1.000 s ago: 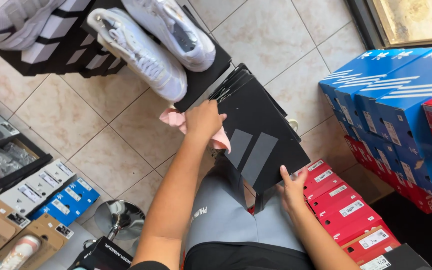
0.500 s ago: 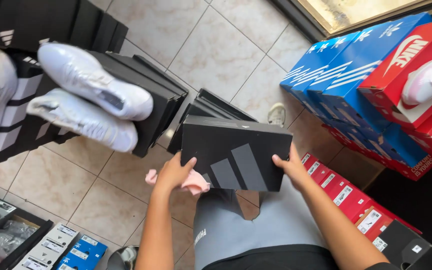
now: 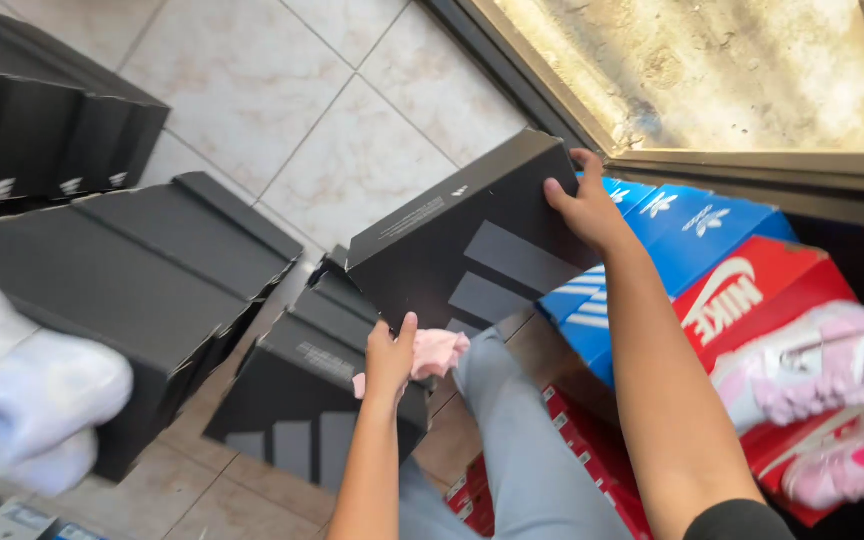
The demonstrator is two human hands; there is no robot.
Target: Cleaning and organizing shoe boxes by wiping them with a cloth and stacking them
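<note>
While both hands clasp the black shoebox (image 3: 472, 250) aloft, right hand (image 3: 584, 205) at two o'clock, left hand (image 3: 390, 358) pinching a pink cloth (image 3: 439, 350) at six, it seems unplaced above the blue boxes (image 3: 672, 225).

One head-worn camera looks steeply down from close above the person's arms onto the tiled floor (image 3: 352, 110). It faces toward the window sill (image 3: 752, 165) at the upper right.

I'm holding a black shoebox (image 3: 472, 250) showing grey stripes and a pink cloth (image 3: 432, 355); blue boxes (image 3: 672, 230), a red box (image 3: 752, 290) and pink-white sneakers (image 3: 822, 375) are lying beside me.
</note>
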